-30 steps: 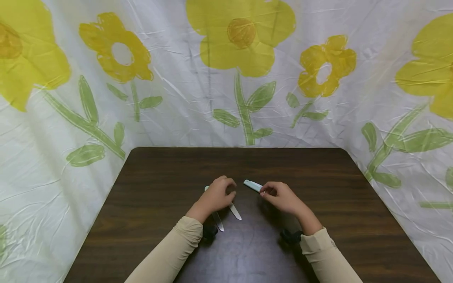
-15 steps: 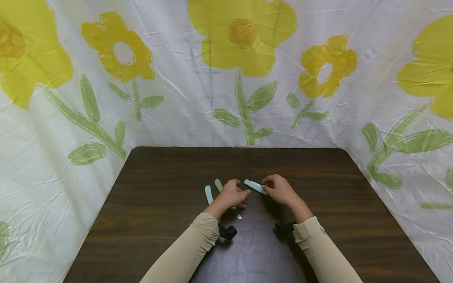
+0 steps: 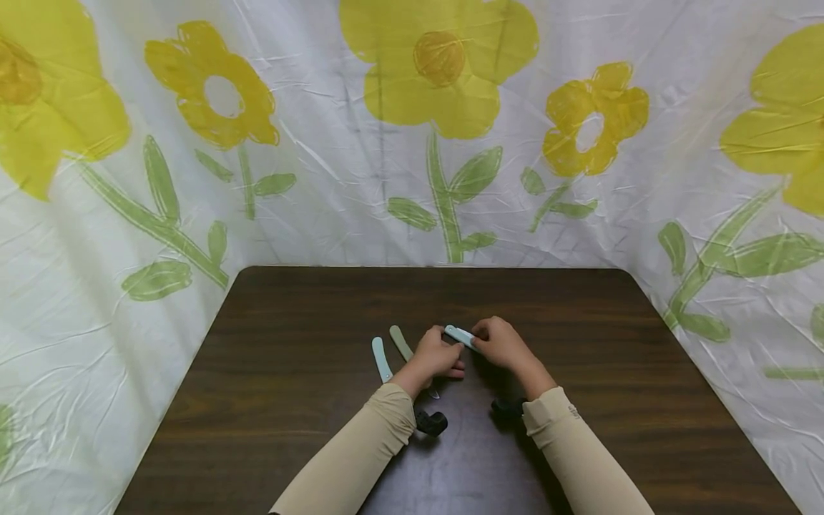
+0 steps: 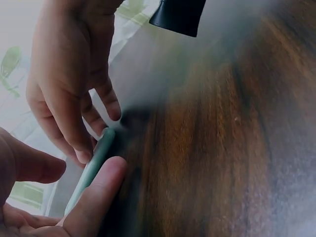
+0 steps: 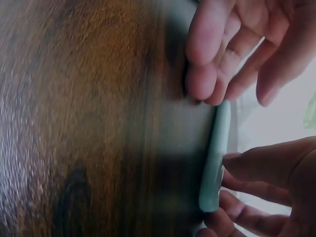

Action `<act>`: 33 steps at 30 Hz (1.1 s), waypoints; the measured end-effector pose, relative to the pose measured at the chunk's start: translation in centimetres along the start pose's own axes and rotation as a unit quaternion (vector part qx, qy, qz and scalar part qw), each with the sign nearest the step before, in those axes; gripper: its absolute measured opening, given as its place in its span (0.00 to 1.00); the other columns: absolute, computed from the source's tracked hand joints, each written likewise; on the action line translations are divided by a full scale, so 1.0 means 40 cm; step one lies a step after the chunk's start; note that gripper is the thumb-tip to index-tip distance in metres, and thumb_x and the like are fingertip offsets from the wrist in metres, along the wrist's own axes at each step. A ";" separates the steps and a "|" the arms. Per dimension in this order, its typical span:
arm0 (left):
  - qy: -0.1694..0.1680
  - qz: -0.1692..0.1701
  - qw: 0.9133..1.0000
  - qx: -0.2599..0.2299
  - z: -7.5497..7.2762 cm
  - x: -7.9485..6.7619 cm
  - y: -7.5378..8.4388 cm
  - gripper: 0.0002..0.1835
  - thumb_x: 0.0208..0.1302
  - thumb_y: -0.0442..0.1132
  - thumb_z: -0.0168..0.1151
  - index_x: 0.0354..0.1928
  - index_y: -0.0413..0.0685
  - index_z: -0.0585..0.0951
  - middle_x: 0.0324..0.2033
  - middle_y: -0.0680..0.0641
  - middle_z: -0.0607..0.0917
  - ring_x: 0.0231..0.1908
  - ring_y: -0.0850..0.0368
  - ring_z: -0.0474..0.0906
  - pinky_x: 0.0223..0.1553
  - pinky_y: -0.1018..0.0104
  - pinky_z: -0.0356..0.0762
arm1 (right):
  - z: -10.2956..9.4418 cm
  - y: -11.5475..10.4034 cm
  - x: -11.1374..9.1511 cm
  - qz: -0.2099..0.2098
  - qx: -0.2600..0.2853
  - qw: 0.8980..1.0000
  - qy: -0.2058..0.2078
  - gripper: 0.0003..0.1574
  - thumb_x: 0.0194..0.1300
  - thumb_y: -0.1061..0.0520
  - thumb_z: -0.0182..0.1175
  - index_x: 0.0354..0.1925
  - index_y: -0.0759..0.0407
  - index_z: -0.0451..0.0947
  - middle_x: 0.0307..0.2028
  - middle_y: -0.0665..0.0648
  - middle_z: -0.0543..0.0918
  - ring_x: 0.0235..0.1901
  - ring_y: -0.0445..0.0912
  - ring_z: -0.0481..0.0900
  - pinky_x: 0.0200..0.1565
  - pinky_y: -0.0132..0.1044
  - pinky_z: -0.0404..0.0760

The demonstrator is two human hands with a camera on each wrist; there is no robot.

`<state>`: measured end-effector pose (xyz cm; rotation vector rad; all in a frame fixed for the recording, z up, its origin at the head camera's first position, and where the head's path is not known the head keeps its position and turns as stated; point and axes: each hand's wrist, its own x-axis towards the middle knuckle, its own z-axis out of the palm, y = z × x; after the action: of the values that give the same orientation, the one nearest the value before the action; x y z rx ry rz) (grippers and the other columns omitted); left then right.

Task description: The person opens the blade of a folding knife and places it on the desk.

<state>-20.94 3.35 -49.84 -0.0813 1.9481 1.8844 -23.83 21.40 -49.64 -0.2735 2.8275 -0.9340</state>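
A pale blue folding knife (image 3: pixel 460 335), folded up, lies on the table between the two hands. My right hand (image 3: pixel 505 345) pinches its right end, with the thumb (image 5: pixel 236 162) against the handle. My left hand (image 3: pixel 436 354) is around the other end, its thumb and finger parted on either side; contact there is unclear. Left of that hand lie another pale blue knife (image 3: pixel 380 357) and a green-handled knife (image 3: pixel 400 342). My left hand and sleeve hide most of their blades; a blade tip (image 3: pixel 435 394) shows below the left hand.
The dark wooden table (image 3: pixel 309 307) has a white curtain (image 3: pixel 322 214) with yellow flowers around its back and sides. Black wrist cameras (image 3: pixel 431 423) hang under both wrists, close to the tabletop.
My left hand has moved right, off the two knives on the left, to the folded knife. The right hand has shifted slightly left along that knife. The handles at left are uncovered.
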 end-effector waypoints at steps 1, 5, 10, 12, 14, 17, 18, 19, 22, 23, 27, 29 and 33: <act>0.002 0.001 1.000 -0.003 0.002 0.001 0.000 0.37 0.76 0.31 0.59 0.80 0.33 0.55 0.49 0.31 0.82 0.33 0.43 0.90 0.35 0.56 0.91 | 0.001 -0.002 0.000 0.000 -0.001 1.000 0.001 0.13 0.73 0.62 0.64 0.50 0.70 0.86 0.43 0.64 0.90 0.43 0.54 0.87 0.48 0.51 0.86; 0.002 0.009 1.000 -0.015 0.006 0.001 0.000 0.33 0.74 0.29 0.59 0.76 0.34 0.58 0.47 0.33 0.82 0.31 0.47 0.88 0.35 0.55 0.91 | 0.002 -0.002 -0.002 0.005 0.011 1.000 -0.003 0.09 0.71 0.62 0.66 0.46 0.67 0.84 0.39 0.61 0.87 0.38 0.50 0.84 0.42 0.45 0.83; 0.007 0.037 0.999 0.007 -0.007 -0.004 0.004 0.28 0.76 0.31 0.60 0.72 0.37 0.64 0.49 0.35 0.83 0.40 0.43 0.89 0.36 0.55 0.91 | -0.004 0.001 -0.018 -0.005 0.069 0.998 -0.010 0.06 0.70 0.63 0.68 0.42 0.65 0.80 0.34 0.59 0.83 0.32 0.47 0.78 0.36 0.39 0.77; 0.012 0.052 0.998 0.023 -0.015 -0.007 0.007 0.26 0.76 0.32 0.62 0.70 0.38 0.67 0.50 0.34 0.85 0.44 0.40 0.89 0.36 0.56 0.90 | -0.004 0.004 -0.026 -0.013 0.098 0.995 -0.015 0.06 0.71 0.63 0.67 0.42 0.65 0.80 0.33 0.58 0.82 0.31 0.46 0.77 0.34 0.38 0.77; 0.012 0.064 0.997 0.032 -0.021 -0.009 0.009 0.24 0.76 0.33 0.62 0.69 0.37 0.69 0.50 0.34 0.86 0.47 0.38 0.88 0.37 0.56 0.90 | -0.006 0.006 -0.034 -0.021 0.126 0.992 -0.022 0.05 0.72 0.64 0.66 0.43 0.67 0.80 0.33 0.59 0.83 0.29 0.45 0.77 0.32 0.37 0.78; 0.009 0.083 0.996 0.036 -0.026 -0.015 0.011 0.25 0.74 0.33 0.64 0.69 0.38 0.70 0.49 0.34 0.86 0.47 0.36 0.87 0.39 0.55 0.90 | -0.005 0.005 -0.047 -0.025 0.171 0.985 -0.027 0.07 0.73 0.65 0.64 0.46 0.70 0.80 0.33 0.61 0.84 0.28 0.44 0.79 0.30 0.35 0.81; 0.007 0.090 0.996 0.030 -0.027 -0.016 0.011 0.26 0.74 0.32 0.65 0.70 0.38 0.70 0.49 0.34 0.85 0.47 0.37 0.87 0.40 0.54 0.90 | -0.006 0.003 -0.051 -0.027 0.188 0.981 -0.029 0.09 0.74 0.65 0.63 0.47 0.71 0.80 0.34 0.62 0.85 0.29 0.44 0.80 0.31 0.35 0.82; 0.004 0.097 0.995 0.021 -0.028 -0.017 0.011 0.27 0.74 0.32 0.65 0.71 0.38 0.70 0.49 0.34 0.84 0.46 0.38 0.87 0.41 0.54 0.90 | -0.005 0.000 -0.055 -0.029 0.206 0.978 -0.028 0.10 0.74 0.65 0.63 0.49 0.73 0.79 0.35 0.64 0.85 0.29 0.44 0.80 0.32 0.35 0.84; 0.000 0.133 0.991 -0.004 -0.030 -0.018 0.011 0.29 0.72 0.29 0.66 0.72 0.39 0.70 0.49 0.34 0.82 0.45 0.44 0.88 0.42 0.54 0.90 | -0.005 -0.015 -0.067 -0.029 0.246 0.969 -0.012 0.11 0.75 0.65 0.63 0.50 0.74 0.79 0.37 0.65 0.86 0.31 0.43 0.82 0.34 0.36 0.86; -0.002 0.146 0.989 -0.012 -0.032 -0.018 0.011 0.29 0.72 0.28 0.66 0.72 0.40 0.70 0.49 0.35 0.82 0.45 0.46 0.88 0.42 0.54 0.90 | -0.005 -0.021 -0.071 -0.029 0.255 0.967 -0.003 0.12 0.75 0.65 0.63 0.50 0.74 0.79 0.37 0.65 0.86 0.31 0.43 0.82 0.34 0.36 0.86; -0.008 0.188 0.982 -0.028 -0.039 -0.017 0.016 0.29 0.71 0.27 0.67 0.72 0.43 0.74 0.48 0.35 0.83 0.44 0.48 0.88 0.41 0.53 0.90 | -0.005 -0.042 -0.087 -0.019 0.273 0.961 0.036 0.12 0.75 0.63 0.63 0.51 0.72 0.80 0.39 0.64 0.87 0.33 0.41 0.83 0.35 0.35 0.85; -0.013 0.199 0.980 -0.028 -0.043 -0.019 0.021 0.29 0.71 0.27 0.66 0.72 0.46 0.75 0.48 0.35 0.83 0.45 0.47 0.88 0.41 0.50 0.90 | -0.006 -0.052 -0.095 -0.014 0.282 0.958 0.050 0.13 0.76 0.62 0.63 0.51 0.72 0.80 0.39 0.64 0.87 0.33 0.41 0.83 0.36 0.35 0.85; -0.022 0.209 0.977 -0.023 -0.047 -0.027 0.031 0.28 0.73 0.28 0.65 0.73 0.48 0.75 0.50 0.34 0.84 0.47 0.44 0.89 0.44 0.43 0.89 | -0.006 -0.065 -0.108 -0.008 0.304 0.951 0.062 0.12 0.76 0.62 0.63 0.52 0.70 0.79 0.40 0.62 0.86 0.34 0.44 0.84 0.37 0.35 0.85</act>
<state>-20.87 1.36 -48.34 0.3834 2.0077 2.1669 -19.35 20.43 -47.49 -0.1601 2.4713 -1.8066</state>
